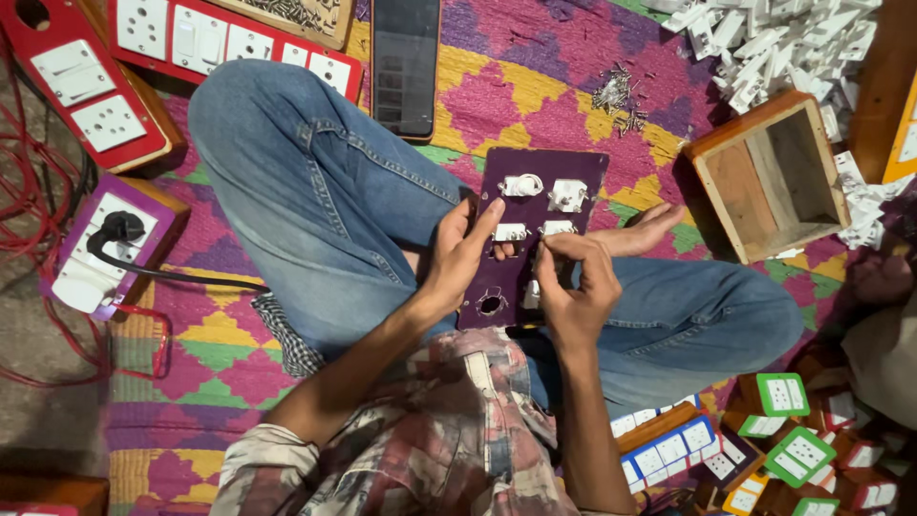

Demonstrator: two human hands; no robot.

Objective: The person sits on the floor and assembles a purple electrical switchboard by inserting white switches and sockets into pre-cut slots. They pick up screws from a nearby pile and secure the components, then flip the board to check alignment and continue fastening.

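Note:
A dark purple panel (573, 172) with several cut-outs rests on my lap, backs of white switch parts (522, 185) fitted into its upper holes. My left hand (457, 258) grips the panel's left edge, thumb lying across a white part in the middle row. My right hand (576, 287) is at the panel's lower middle, its fingers pinched on a small white switch part (557, 228) at a cut-out. A round hole (491, 305) shows near the panel's bottom.
A black phone (405, 62) lies above my knee. Small screws (616, 96) are scattered on the woven mat. An open wooden box (769, 177) sits right, white parts (774, 43) heaped beyond. Red switchboards (229, 43) lie upper left, a purple plugged board (105, 244) left, finished boards (783, 449) lower right.

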